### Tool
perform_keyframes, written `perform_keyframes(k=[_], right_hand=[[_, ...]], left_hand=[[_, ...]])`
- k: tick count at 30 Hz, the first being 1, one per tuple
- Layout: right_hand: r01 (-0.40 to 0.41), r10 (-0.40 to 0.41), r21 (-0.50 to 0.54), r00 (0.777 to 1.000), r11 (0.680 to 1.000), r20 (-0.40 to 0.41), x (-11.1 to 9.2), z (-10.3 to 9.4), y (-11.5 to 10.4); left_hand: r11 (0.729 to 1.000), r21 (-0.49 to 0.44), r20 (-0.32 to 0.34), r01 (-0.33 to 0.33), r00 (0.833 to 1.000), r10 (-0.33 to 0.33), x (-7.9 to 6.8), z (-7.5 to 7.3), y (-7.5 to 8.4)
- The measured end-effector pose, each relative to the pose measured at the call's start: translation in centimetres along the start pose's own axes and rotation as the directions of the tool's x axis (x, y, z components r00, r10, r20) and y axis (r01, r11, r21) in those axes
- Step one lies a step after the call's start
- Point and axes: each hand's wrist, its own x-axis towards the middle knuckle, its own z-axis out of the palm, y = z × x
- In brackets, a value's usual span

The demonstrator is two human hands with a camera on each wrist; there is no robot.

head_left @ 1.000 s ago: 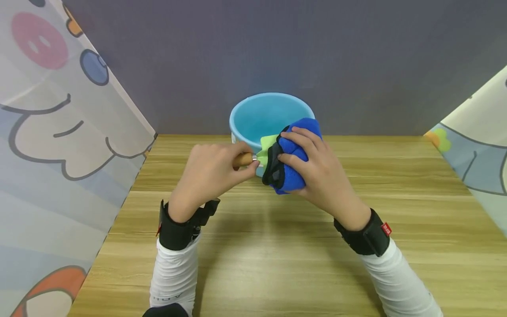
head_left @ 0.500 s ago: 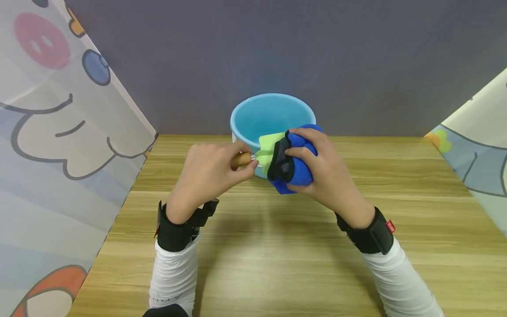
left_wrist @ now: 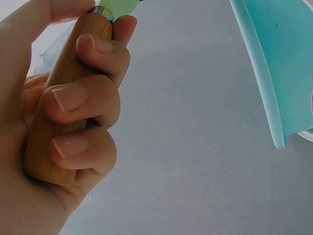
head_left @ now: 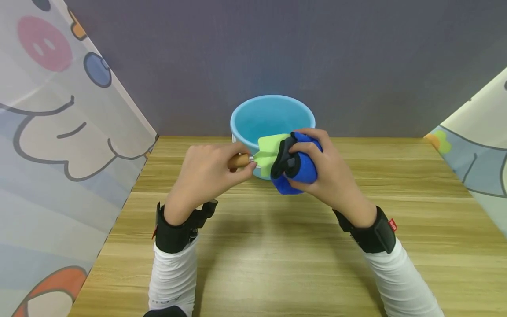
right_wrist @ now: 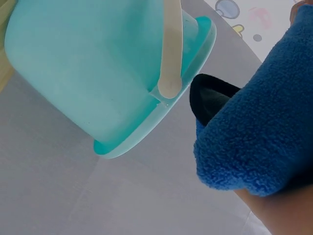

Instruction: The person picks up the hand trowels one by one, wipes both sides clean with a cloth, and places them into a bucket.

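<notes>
My left hand (head_left: 210,171) grips the wooden handle (left_wrist: 61,103) of a small tool with a light green blade (head_left: 269,152); its fingers (left_wrist: 80,100) curl tight round the handle. My right hand (head_left: 321,169) holds a bunched blue fleece cloth (head_left: 303,169) with a black edge (head_left: 283,158), pressed round the outer part of the green blade. Both hands are raised above the table, right in front of a light blue bucket (head_left: 273,116). The blade's tip is hidden inside the cloth. The cloth (right_wrist: 264,132) fills the right of the right wrist view.
The bucket (right_wrist: 93,68) has a cream handle (right_wrist: 171,49) and stands at the back of a wooden table (head_left: 277,255), against a grey wall. Cartoon-printed panels (head_left: 51,132) close in the left and right sides.
My right hand has slid the cloth slightly right and up along the blade, showing more green. The left hand has hardly moved.
</notes>
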Motion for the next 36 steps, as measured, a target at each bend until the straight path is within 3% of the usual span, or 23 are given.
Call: perform_keyframes(k=[23,30,36], right_hand=[[-0.102,0.106,0.093,0.993,0.991,-0.044,-0.1,-2.0,0.7],[-0.129,0.132,0.057,0.989,0.99,-0.061,-0.3,-2.6,1.6],[-0.181,0.186,0.049,0.975,0.982,-0.126,-0.3,-3.9,2.4]], left_hand=[[0.998,-0.054,-0.031,0.018,0.999,-0.02,0.1,-0.4,-0.1],[0.992,-0.102,0.033,0.077,0.997,-0.073,0.9,-0.1,0.0],[0.971,-0.175,0.116,0.161,0.983,-0.142,2.7,0.6,-2.3]])
